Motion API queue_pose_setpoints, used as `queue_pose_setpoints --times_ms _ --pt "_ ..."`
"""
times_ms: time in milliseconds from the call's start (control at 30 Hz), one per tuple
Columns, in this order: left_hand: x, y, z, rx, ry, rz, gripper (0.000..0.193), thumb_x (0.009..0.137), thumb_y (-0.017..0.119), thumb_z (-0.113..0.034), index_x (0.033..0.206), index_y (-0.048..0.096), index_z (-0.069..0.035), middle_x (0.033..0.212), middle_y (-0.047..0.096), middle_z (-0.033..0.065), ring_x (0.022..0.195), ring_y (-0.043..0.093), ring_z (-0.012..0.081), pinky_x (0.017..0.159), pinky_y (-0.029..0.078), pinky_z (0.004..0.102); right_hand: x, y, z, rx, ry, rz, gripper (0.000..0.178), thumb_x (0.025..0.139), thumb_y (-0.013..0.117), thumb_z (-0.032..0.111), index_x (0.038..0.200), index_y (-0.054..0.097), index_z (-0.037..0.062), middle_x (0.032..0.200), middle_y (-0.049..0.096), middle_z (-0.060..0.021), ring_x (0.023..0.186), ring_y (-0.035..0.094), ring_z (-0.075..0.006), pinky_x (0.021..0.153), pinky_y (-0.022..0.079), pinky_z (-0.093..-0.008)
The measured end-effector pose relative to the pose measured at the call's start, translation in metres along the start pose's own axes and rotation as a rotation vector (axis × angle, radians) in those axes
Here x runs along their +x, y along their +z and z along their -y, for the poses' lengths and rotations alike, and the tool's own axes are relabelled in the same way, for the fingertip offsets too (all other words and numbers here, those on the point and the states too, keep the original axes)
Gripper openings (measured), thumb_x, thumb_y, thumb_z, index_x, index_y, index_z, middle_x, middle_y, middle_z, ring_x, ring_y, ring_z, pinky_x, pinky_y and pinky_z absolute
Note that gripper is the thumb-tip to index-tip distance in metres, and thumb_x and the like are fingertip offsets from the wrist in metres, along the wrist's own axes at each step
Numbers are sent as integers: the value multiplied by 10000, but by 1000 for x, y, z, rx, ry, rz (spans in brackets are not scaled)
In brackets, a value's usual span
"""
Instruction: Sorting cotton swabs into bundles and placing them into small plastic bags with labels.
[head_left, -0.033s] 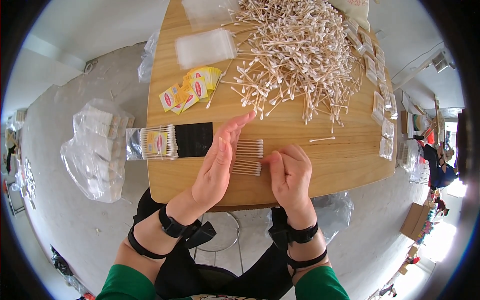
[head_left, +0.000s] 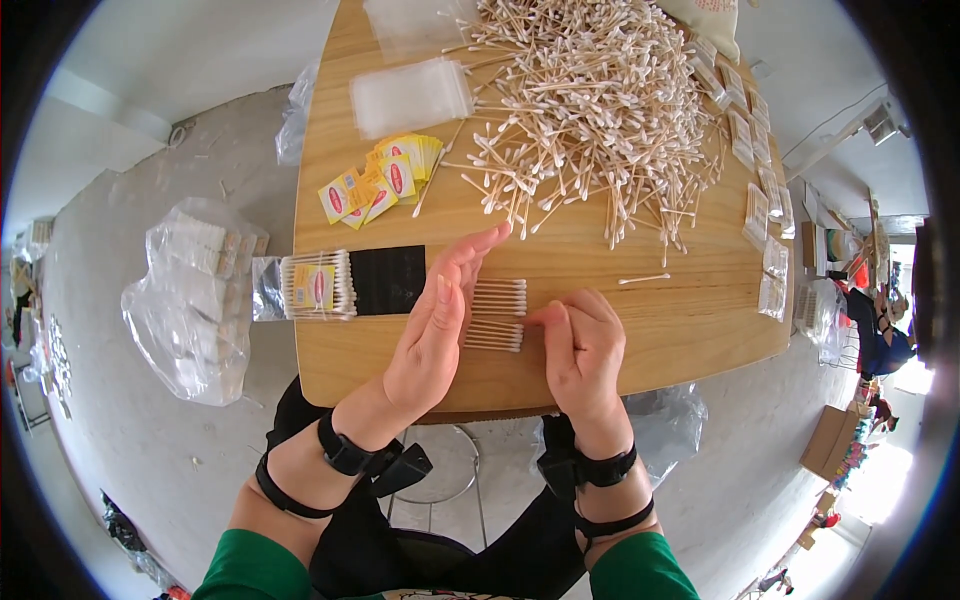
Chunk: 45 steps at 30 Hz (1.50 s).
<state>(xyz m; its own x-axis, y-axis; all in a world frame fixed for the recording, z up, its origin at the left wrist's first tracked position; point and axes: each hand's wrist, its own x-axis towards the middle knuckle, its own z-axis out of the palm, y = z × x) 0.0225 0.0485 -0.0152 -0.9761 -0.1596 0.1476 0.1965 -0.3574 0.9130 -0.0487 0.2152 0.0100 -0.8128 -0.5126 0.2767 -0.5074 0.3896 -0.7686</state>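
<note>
A row of cotton swabs lies side by side on the table between my hands, cotton tips pointing right. My left hand stands on edge against the row's left end, fingers stretched out and holding nothing; it hides that end. From the right, the bent index finger of my right hand reaches to the swab tips. Its other fingers are curled in, with nothing visible in them. Left of my left hand lies a black strip. Beside the strip is a bundle of swabs with a yellow card on top.
A big heap of loose swabs covers the far middle. Clear bags and yellow cards lie far left. Packed swab packets line the right edge. One stray swab lies right of centre. A plastic bag of packets hangs left.
My right hand has shifted very slightly to the right. Everything else looks the same.
</note>
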Motion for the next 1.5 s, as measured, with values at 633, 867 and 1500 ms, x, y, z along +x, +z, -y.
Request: queue_pose_setpoints --times_ms 633,867,1500 --pt "-1 1 1 -19 11 -13 636 1144 232 -459 1590 287 -10 1659 310 169 1581 196 271 1293 105 419 3 5 1 -43 22 -37 173 964 637 34 830 745 23 721 604 -122 682 587 -332 613 470 -419" --pt "0 2 0 -22 3 -15 631 1144 236 -458 1586 293 -12 1656 315 167 1579 202 269 1293 109 417 4 4 0 -67 23 -25 173 975 644 62 840 746 25 729 610 -121 679 590 -331 622 471 -417" --pt "-3 4 2 -19 8 -34 580 1152 249 -413 1566 292 -10 1651 310 192 1570 228 301 1291 128 445 8 -67 -53 -359 198 -333 202 828 685 -79 989 693 43 1010 665 -97 910 613 -275 759 496 -354"
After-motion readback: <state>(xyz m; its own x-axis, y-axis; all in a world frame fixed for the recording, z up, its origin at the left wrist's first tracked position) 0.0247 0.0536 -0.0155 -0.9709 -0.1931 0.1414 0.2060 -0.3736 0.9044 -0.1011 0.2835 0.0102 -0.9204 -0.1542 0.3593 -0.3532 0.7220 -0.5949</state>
